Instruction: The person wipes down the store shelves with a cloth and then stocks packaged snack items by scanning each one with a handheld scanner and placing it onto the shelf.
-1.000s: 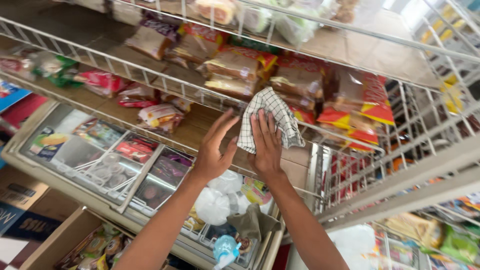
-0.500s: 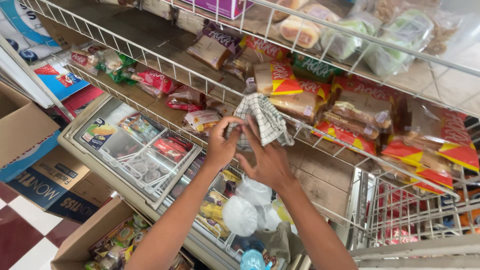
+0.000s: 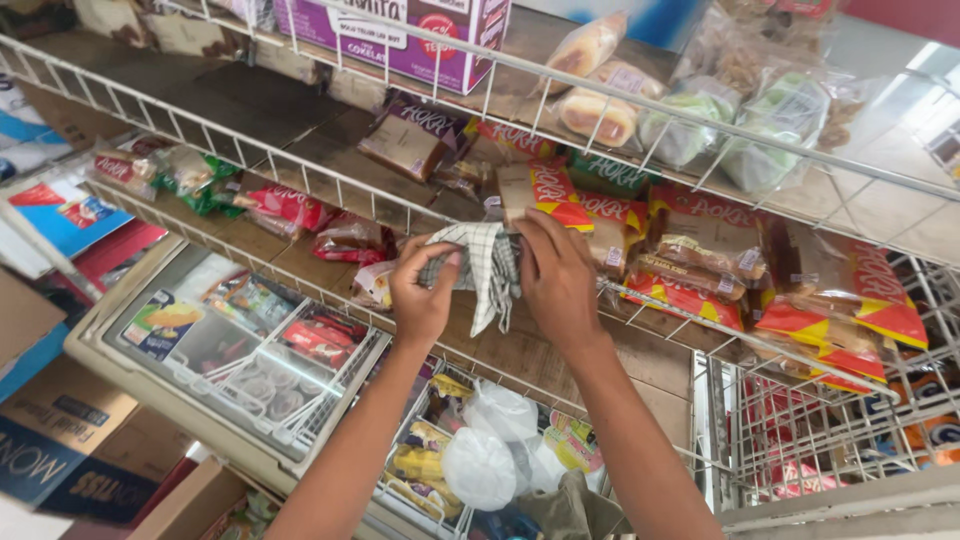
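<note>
Both hands had that checkered cloth [image 3: 487, 265] bunched up, left hand [image 3: 425, 295] pinching one end, right hand [image 3: 557, 280] gripping the other, right at the wire shelf [image 3: 300, 170] edge. Honestly looked like it could've snagged a snack packet [image 3: 545, 195] and dragged it off.

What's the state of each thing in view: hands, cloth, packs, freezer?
left hand: closed on the checked cloth's left edge
right hand: gripping the cloth from the right
checked cloth: bunched between both hands, one corner hanging down
wire shelf: part bare, part stocked
red-and-yellow snack packs: sealed, lying overlapped
purple carton: closed, on the upper shelf
chest freezer: glass lid shut
white plastic bags: tied, bulging
</note>
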